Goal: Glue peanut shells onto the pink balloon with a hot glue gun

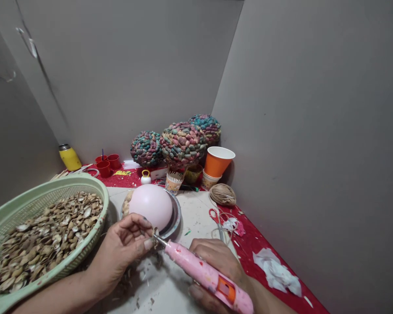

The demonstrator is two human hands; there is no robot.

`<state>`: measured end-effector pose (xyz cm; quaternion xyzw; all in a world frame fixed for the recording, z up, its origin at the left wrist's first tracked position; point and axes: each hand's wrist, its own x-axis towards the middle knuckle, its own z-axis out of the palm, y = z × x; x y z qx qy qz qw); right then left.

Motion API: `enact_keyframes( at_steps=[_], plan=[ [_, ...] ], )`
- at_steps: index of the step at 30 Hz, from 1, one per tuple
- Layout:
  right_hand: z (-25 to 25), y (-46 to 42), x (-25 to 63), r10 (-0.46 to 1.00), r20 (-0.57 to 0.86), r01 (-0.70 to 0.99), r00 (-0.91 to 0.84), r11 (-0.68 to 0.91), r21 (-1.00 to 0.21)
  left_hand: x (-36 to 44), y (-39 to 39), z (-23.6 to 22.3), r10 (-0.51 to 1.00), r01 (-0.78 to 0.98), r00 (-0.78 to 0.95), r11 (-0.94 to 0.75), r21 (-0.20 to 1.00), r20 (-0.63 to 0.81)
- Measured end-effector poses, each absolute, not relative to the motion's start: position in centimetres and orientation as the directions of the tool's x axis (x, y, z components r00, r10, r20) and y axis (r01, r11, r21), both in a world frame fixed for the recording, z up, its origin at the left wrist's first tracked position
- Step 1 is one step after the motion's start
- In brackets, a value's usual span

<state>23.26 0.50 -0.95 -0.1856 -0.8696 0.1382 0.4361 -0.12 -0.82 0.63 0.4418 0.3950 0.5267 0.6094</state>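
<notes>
My right hand [218,264] is wrapped round a pink hot glue gun [196,266] with an orange window near its back end. The gun's metal nozzle points left and meets a small nut shell [156,232]. That shell is pinched between the thumb and fingers of my left hand [126,240]. Just beyond my left hand, a pale pink balloon [150,205] rests in a round metal bowl [176,213]. Several shells [126,203] show along the balloon's left side.
A green basket [103,192] of nut shells stands at left. Behind are ball-shaped, coloured shell pieces [183,144], red cups [103,169], a yellow bottle [70,158] and an orange paper cup [218,162]. At right lie twine [222,194], scissors [220,224] and crumpled tissue [277,270].
</notes>
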Motion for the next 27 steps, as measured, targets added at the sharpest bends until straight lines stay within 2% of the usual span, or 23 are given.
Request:
enact_keyframes(
  at_steps=[8, 12, 27],
  plan=[
    [-0.89, 0.45, 23.22, 0.446, 0.689, 0.241, -0.572, 0.894, -0.378, -0.06, -0.97, 0.17, 0.982, -0.327, 0.182, 0.109, 0.939, -0.05],
    [-0.98, 0.39, 23.24, 0.468, 0.679, 0.244, -0.565, 0.881, -0.405, 0.14, -0.86, 0.33, 0.977, -0.37, 0.203, 0.14, 0.918, -0.067],
    [-1.18, 0.52, 23.32, 0.474, 0.665, 0.214, -0.577, 0.874, -0.437, 0.44, -0.81, 1.0, 0.977, -0.425, 0.21, 0.136, 0.895, -0.049]
  ],
)
